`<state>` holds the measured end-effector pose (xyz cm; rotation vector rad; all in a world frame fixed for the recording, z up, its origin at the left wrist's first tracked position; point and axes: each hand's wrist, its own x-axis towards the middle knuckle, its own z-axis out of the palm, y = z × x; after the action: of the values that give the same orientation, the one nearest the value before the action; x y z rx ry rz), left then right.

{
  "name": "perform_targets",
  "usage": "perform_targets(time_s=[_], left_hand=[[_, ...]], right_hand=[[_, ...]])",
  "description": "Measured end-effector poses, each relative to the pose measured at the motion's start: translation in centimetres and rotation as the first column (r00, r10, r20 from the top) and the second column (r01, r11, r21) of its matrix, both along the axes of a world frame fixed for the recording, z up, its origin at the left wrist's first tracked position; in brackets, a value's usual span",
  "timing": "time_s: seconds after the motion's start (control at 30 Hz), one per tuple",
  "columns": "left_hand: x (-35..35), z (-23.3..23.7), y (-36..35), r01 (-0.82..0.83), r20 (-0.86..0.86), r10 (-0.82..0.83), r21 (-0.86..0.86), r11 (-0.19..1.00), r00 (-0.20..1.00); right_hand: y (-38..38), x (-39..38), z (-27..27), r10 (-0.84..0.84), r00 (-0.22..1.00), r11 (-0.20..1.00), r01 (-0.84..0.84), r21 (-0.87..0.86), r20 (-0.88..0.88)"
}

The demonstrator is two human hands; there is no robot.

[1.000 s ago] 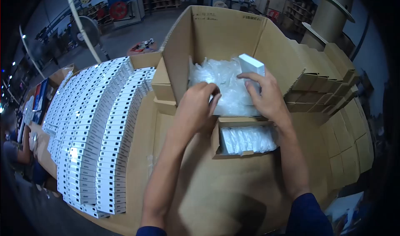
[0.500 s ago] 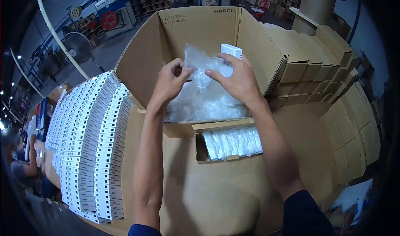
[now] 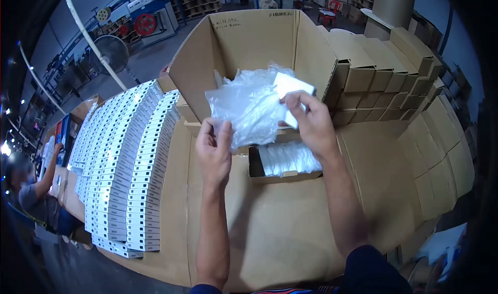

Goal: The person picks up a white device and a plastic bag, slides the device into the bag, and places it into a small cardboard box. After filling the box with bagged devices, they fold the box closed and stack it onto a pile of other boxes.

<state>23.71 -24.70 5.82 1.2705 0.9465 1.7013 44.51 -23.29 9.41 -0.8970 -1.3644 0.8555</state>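
Note:
My left hand [image 3: 215,151] pinches the lower left edge of a clear plastic bag [image 3: 241,112], which hangs spread out in front of the big open carton. In my right hand [image 3: 314,125] is a flat white box [image 3: 291,85], gripped between thumb and fingers and tilted. The white box overlaps the right side of the bag in this view. Just below, a small cardboard box [image 3: 286,174] holds a row of white items in clear plastic, partly covered by my right wrist. More loose plastic bags [image 3: 249,77] lie inside the large carton [image 3: 254,42].
Long rows of stacked white boxes [image 3: 119,175] stand to the left. Piled brown cardboard boxes [image 3: 371,86] line the right side. Brown cardboard [image 3: 280,232] covers the table. Another person [image 3: 39,193] is at the far left, with machines [image 3: 150,16] farther back.
Both hands have come lower and nearer. The plastic bag is lifted away from the loose pile and spread out, and the white box is now tilted beside it.

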Motion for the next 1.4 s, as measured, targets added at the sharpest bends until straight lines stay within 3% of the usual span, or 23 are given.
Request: perform_targets(time_s=[0.03, 0.1, 0.13, 0.17, 0.2, 0.3, 0.43, 0.57, 0.67, 0.7, 0.77, 0.83, 0.87, 1.0, 1.17, 1.3, 1.4], left_hand=[[0.2, -0.4, -1.6, -0.031, -0.061, 0.032, 0.014, 0.999, 0.998], [1.1, -1.4, -5.0, -0.052, -0.05, 0.052, -0.004, 0.999, 0.997], [1.0, -2.6, -6.5, -0.06, -0.04, 0.06, -0.007, 0.998, 0.997], [0.9, -3.9, -7.7, -0.068, -0.032, 0.068, -0.012, 0.998, 0.997], [1.4, -4.5, -8.7, -0.106, 0.138, 0.108, -0.019, 0.994, 0.985], [1.1, -4.4, -12.2, -0.017, 0.355, 0.059, -0.122, 0.992, 0.933], [0.7, -6.8, -16.0, -0.063, -0.067, 0.051, -0.2, 0.978, 0.996], [-0.7, -10.2, -16.8, -0.288, 0.099, 0.324, -0.269, 0.919, 0.941], [0.2, -7.0, -17.4, -0.484, 0.058, 0.483, 0.005, 0.875, 0.874], [0.3, -6.7, -17.6, -0.544, 0.027, 0.544, 0.096, 0.834, 0.839], [-1.3, -6.3, -18.8, -0.398, -0.369, 0.517, 0.353, 0.847, 0.772], [-1.4, -2.8, -19.4, -0.122, -0.661, 0.44, 0.47, 0.874, 0.608], [-1.1, -2.3, -19.3, -0.041, -0.693, 0.311, 0.377, 0.925, 0.651], [-0.3, -1.9, -19.1, 0.053, -0.777, 0.282, 0.375, 0.926, 0.563], [0.1, -2.7, -19.0, 0.053, -0.74, 0.23, 0.337, 0.94, 0.632], [0.1, -2.6, -19.0, 0.059, -0.783, 0.23, 0.321, 0.945, 0.577], [0.0, -3.1, -18.8, -0.018, -0.805, 0.321, 0.36, 0.933, 0.5]], right_hand=[[-1.8, -0.3, -0.4, -0.047, 0.996, 0.998, 0.044, 0.04, 0.07], [-4.6, -1.0, -2.7, 0.001, 0.999, 0.996, -0.004, 0.087, 0.035], [-6.3, -0.9, -3.6, 0.008, 0.997, 0.999, -0.004, -0.045, 0.076], [-8.2, -1.3, -4.1, -0.016, 0.999, 0.998, 0.018, -0.064, 0.036], [-9.6, -1.3, -5.0, -0.055, 0.993, 0.998, 0.058, -0.019, 0.105], [-14.0, -2.0, -6.9, -0.131, 0.97, 0.991, 0.131, 0.013, 0.205], [-18.1, -2.9, -9.7, -0.092, 0.988, 0.993, 0.1, -0.065, 0.122], [-20.9, -2.7, -11.4, -0.143, 0.985, 0.982, 0.154, -0.108, 0.101], [-22.6, -2.1, -10.8, -0.162, 0.963, 0.967, 0.198, -0.162, 0.214], [-22.8, -1.9, -10.5, -0.194, 0.941, 0.976, 0.214, -0.04, 0.278], [-22.7, -1.7, -9.9, -0.268, 0.883, 0.958, 0.201, 0.206, 0.386], [-23.1, -1.7, -9.7, -0.243, 0.882, 0.962, 0.167, 0.214, 0.403], [-23.1, -1.7, -9.6, -0.231, 0.881, 0.964, 0.148, 0.223, 0.412], [-23.2, -1.7, -9.2, -0.255, 0.848, 0.949, 0.129, 0.286, 0.465], [-23.3, -1.8, -9.6, -0.252, 0.843, 0.955, 0.136, 0.265, 0.475], [-23.5, -2.0, -9.2, -0.208, 0.849, 0.976, 0.149, 0.158, 0.485], [-23.5, -1.8, -9.5, -0.128, 0.871, 0.991, 0.135, 0.018, 0.474]])
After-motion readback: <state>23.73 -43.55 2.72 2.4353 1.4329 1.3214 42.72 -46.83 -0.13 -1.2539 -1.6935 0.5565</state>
